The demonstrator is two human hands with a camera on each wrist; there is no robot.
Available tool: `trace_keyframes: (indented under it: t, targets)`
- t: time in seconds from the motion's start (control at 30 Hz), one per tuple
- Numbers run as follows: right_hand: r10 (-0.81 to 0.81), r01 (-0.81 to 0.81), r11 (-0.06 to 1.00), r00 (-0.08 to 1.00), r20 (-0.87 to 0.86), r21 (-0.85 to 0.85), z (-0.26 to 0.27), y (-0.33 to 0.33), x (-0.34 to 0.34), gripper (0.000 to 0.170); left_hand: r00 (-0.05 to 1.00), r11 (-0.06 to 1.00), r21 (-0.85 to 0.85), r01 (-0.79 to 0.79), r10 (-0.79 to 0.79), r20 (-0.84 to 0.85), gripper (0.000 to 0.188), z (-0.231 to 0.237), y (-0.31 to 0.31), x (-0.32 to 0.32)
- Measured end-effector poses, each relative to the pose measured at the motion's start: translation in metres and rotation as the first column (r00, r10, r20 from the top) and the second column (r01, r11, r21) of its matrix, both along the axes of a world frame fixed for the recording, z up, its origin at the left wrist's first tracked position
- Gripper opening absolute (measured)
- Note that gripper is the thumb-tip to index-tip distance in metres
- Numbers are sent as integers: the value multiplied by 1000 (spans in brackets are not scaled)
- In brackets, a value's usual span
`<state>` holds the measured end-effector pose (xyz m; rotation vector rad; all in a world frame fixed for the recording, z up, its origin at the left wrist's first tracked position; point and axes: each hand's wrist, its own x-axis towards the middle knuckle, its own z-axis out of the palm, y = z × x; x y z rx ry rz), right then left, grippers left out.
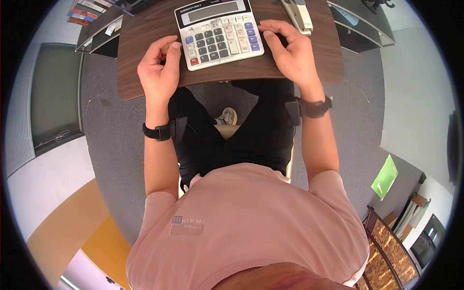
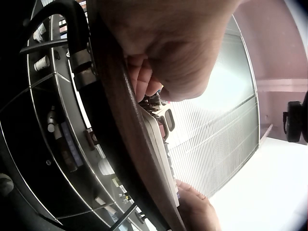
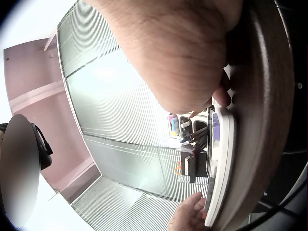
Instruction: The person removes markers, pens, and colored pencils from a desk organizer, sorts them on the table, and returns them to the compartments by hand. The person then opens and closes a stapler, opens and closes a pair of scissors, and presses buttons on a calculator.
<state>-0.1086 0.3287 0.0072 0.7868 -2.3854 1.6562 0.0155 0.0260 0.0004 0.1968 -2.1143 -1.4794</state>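
Note:
A large white desktop calculator (image 1: 237, 42) lies face up on the brown wooden desk, slightly turned, near its front edge. My left hand (image 1: 159, 65) rests on the desk at the calculator's left side, thumb and fingers loosely bent and holding nothing. On the other side, my right hand (image 1: 294, 54) lies with relaxed fingers, their tips right at the calculator's right edge. From the left wrist view, the left hand (image 2: 168, 53) hides much of the desktop, and the calculator's side (image 2: 161, 151) shows beyond it. The right wrist view has the right hand (image 3: 168, 57) above the calculator's edge (image 3: 221, 168).
A white and grey stapler (image 1: 300, 18) lies at the back right, beyond the right hand. A holder with pens (image 3: 195, 137) stands further back in the right wrist view. The desk's front edge (image 1: 232, 80) curves just ahead of the seated person's legs.

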Motion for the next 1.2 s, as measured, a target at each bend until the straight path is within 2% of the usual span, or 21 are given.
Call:
trace_keyframes:
  t: [0.27, 0.33, 0.5, 0.57, 0.7, 0.77, 0.9, 0.97, 1.0, 1.03, 1.1, 1.13, 1.17, 1.2]
  targets:
    - [2, 4, 996, 998, -67, 88, -2, 2, -1, 27, 1000, 999, -37, -17, 17, 1, 23, 1, 0, -1]
    - [29, -31, 999, 999, 43, 37, 2, 3, 0, 28, 1000, 999, -32, -11, 11, -3, 23, 1, -1, -2]
    - [23, -24, 999, 1000, 7, 41, 2, 2, -1, 28, 1000, 999, -32, 0, 0, -19, 24, -1, -2, -3]
    - [81, -74, 995, 990, 116, -64, 13, 0, 5, 23, 1000, 999, -53, -4, 3, -18, 24, 0, -1, -3]
    - [76, -71, 996, 993, 90, -54, 13, 0, 5, 22, 1000, 999, -44, -4, 3, -27, 24, -1, -1, -3]
    - [68, -64, 997, 991, 114, -38, 13, 0, 5, 23, 999, 994, -102, -28, 26, -18, 24, 0, -1, -3]
    - [74, -70, 997, 992, 101, -41, 12, 0, 5, 23, 997, 997, -61, -40, 36, -71, 21, 1, 4, 3]
    - [65, -63, 998, 992, 110, -22, 14, 0, 5, 23, 979, 949, -266, -169, 131, -154, 18, 5, 11, 22]
    - [63, -61, 998, 992, 105, -24, 16, 0, 3, 23, 969, 928, -329, -174, 102, -225, 12, 15, 29, 40]
    - [58, -57, 998, 994, 87, -13, 17, 0, 4, 23, 974, 912, -390, -132, 46, -221, 10, 24, 44, 58]
    - [53, -54, 999, 995, 80, 5, 17, 1, 7, 23, 971, 952, -294, 84, -144, -191, 9, 11, 70, 86]
    - [47, -47, 999, 995, 92, 0, 18, 1, 7, 23, 974, 957, -211, 199, -216, -62, 7, 2, 82, 98]
    - [42, -42, 999, 994, 102, -6, 19, 0, 6, 23, 954, 950, -124, 285, -268, 137, 8, -9, 91, 105]
    - [49, -49, 999, 993, 104, -3, 18, -2, 6, 23, 891, 923, -56, 380, -350, 289, 17, -31, 92, 105]
